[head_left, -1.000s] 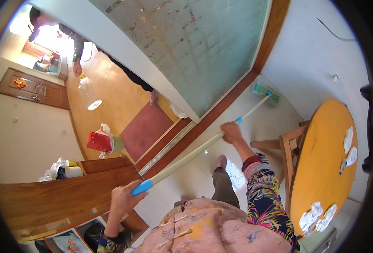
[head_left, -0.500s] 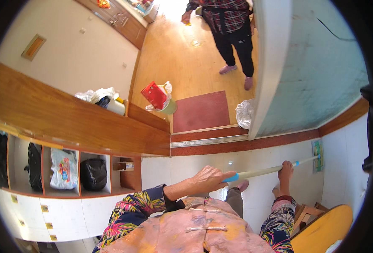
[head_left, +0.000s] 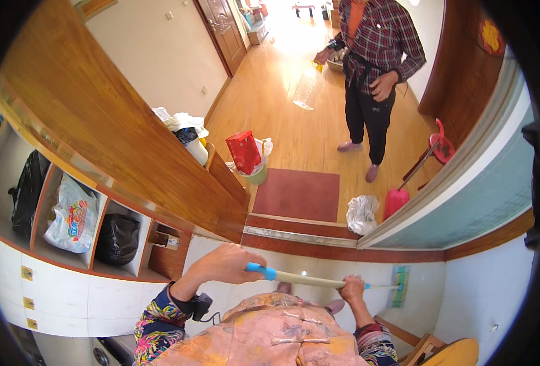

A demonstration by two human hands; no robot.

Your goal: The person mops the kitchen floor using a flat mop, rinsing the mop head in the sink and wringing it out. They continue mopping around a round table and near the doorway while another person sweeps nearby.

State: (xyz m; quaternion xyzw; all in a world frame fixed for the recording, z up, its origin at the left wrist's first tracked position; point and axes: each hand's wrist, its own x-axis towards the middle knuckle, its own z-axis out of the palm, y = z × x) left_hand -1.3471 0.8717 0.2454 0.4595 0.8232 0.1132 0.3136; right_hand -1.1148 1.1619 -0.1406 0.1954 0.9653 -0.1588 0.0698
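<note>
A flat mop stretches across in front of me, its pale handle [head_left: 309, 280] ending in a blue grip. My left hand [head_left: 228, 264] is closed round the blue end. My right hand [head_left: 353, 289] grips the handle lower down, near a second blue joint. Beyond that hand a thin shaft runs to the green, rectangular mop head [head_left: 400, 287], which lies on the white tiled floor [head_left: 318, 299] at the right.
Past the sill [head_left: 300, 236] stands another person [head_left: 373, 73] holding a clear plastic bottle [head_left: 307, 88]. A bin [head_left: 257, 175] holding a red box, a white bag [head_left: 362, 215] and a pink dustpan [head_left: 396, 200] are near the doorway. Cubbies [head_left: 93, 268] line the left; a wooden stool [head_left: 453, 354] stands lower right.
My view has tilted up and turned. Both hands and the mop have shifted left, the mop head now lying away from the right wall. More of the other person and their bottle shows.
</note>
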